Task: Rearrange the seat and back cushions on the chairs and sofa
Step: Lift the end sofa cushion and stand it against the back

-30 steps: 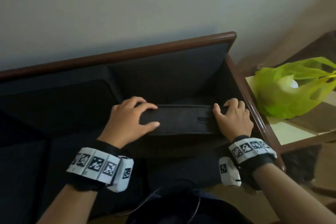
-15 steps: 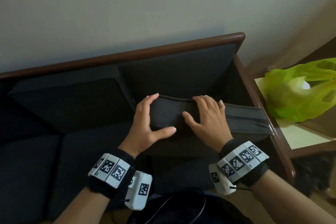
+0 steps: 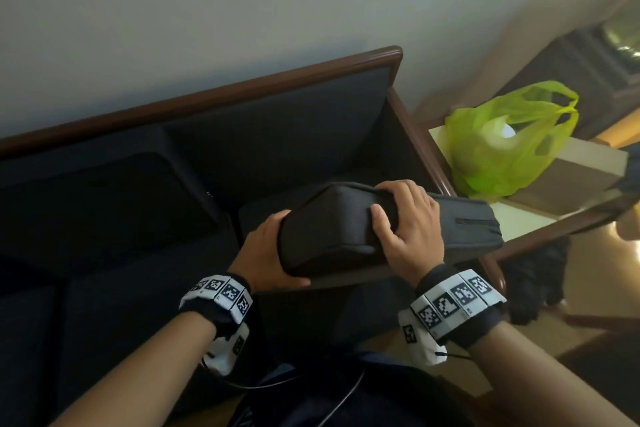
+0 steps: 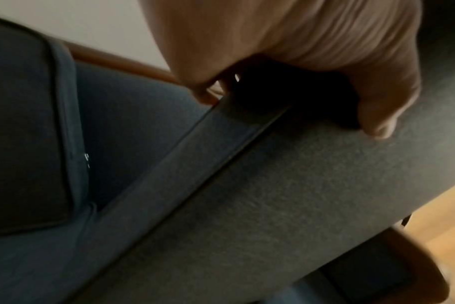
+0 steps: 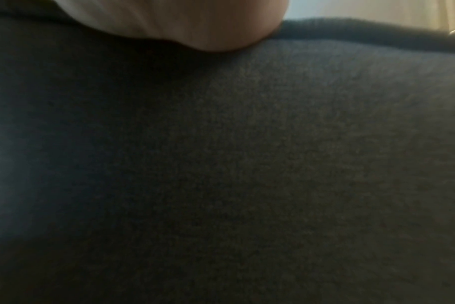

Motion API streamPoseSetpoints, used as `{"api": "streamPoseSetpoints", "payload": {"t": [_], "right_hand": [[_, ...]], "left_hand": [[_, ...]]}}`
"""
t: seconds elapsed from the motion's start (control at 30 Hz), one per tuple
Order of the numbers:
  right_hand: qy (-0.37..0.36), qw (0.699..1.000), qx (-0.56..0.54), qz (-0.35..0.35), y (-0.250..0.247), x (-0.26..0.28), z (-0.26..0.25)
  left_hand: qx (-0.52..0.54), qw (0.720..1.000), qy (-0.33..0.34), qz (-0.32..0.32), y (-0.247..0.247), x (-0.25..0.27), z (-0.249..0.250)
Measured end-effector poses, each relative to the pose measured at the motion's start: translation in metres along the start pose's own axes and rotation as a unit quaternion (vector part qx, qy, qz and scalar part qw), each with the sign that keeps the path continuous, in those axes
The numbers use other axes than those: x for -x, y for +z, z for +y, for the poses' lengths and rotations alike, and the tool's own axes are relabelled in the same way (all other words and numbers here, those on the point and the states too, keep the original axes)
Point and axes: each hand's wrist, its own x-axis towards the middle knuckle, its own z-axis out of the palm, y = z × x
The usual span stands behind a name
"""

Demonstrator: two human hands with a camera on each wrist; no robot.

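A dark grey seat cushion [image 3: 332,232] is lifted off the right end of the dark sofa [image 3: 242,149] and tilted, its right end reaching over the wooden armrest [image 3: 426,152]. My left hand [image 3: 266,253] grips its near left corner, thumb underneath. My right hand [image 3: 405,218] grips the cushion's top edge, fingers curled over the far side. In the left wrist view the left hand [image 4: 299,61] curls round the piped edge of the cushion [image 4: 273,195]. The right wrist view is filled by the cushion's fabric [image 5: 247,164]. A back cushion [image 3: 97,198] leans at the sofa's left.
A side table [image 3: 519,218] stands right of the sofa with a green plastic bag [image 3: 502,146] on it. A pale wall [image 3: 242,10] runs behind the sofa's wooden top rail [image 3: 207,97]. A dark furry object [image 3: 533,274] lies on the floor under the table.
The cushion has come up off the seat and turned, its left end rising toward me. My right hand moved from its right end to the middle; my left slid to the corner.
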Motion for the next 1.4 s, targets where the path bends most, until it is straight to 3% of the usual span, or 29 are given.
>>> {"api": "streamPoseSetpoints", "payload": {"t": [0.1,0.23,0.37,0.47,0.57,0.63,0.7,0.77,0.83,0.93,1.07,1.13,1.2,1.27,1.33,1.4], "right_hand": [[0.016,0.999,-0.034,0.009,-0.013,-0.001,0.018],[0.018,0.992,-0.104,0.070,-0.038,-0.007,0.039],[0.083,0.968,-0.221,0.086,-0.056,-0.004,0.056],[0.190,0.917,-0.344,0.063,-0.053,0.000,0.057],[0.327,0.847,-0.420,-0.002,-0.024,-0.007,0.058],[0.401,0.835,-0.369,-0.074,0.007,-0.013,0.061],[0.421,0.874,-0.203,-0.133,0.037,-0.012,0.069],[0.432,0.893,-0.022,-0.129,0.042,-0.008,0.081],[0.472,0.875,-0.004,-0.110,0.033,-0.006,0.103],[0.540,0.835,-0.043,-0.100,0.028,0.002,0.128],[0.583,0.809,-0.006,-0.075,0.035,0.024,0.127],[0.599,0.797,-0.018,-0.072,0.035,0.032,0.129],[0.609,0.789,-0.026,-0.079,0.033,0.038,0.133],[0.606,0.790,-0.029,-0.086,0.032,0.042,0.136],[0.608,0.789,-0.036,-0.084,0.031,0.047,0.137],[0.617,0.782,-0.050,-0.075,0.030,0.049,0.136]], "left_hand": [[-0.036,0.997,0.034,0.060,0.008,-0.008,0.017],[-0.106,0.986,0.095,0.089,0.001,-0.017,0.060],[-0.137,0.974,0.124,0.134,-0.007,-0.010,0.090],[-0.167,0.966,0.124,0.151,-0.005,-0.004,0.094],[-0.224,0.967,0.067,0.099,0.011,-0.013,0.079],[-0.263,0.964,0.014,0.031,0.027,-0.018,0.056],[-0.277,0.961,-0.012,-0.011,0.042,-0.021,0.039],[-0.256,0.966,-0.002,-0.031,0.057,-0.025,0.039],[-0.188,0.981,-0.015,-0.035,0.063,-0.029,0.047],[-0.121,0.986,-0.108,0.038,0.050,-0.021,0.022],[-0.184,0.937,-0.264,0.132,0.024,0.033,-0.049],[-0.130,0.910,-0.349,0.181,0.017,0.063,-0.072],[0.006,0.872,-0.445,0.204,0.017,0.088,-0.093],[0.231,0.808,-0.502,0.205,0.020,0.104,-0.101],[0.400,0.739,-0.504,0.198,0.024,0.112,-0.098],[0.462,0.725,-0.481,0.172,0.021,0.110,-0.088]]}}
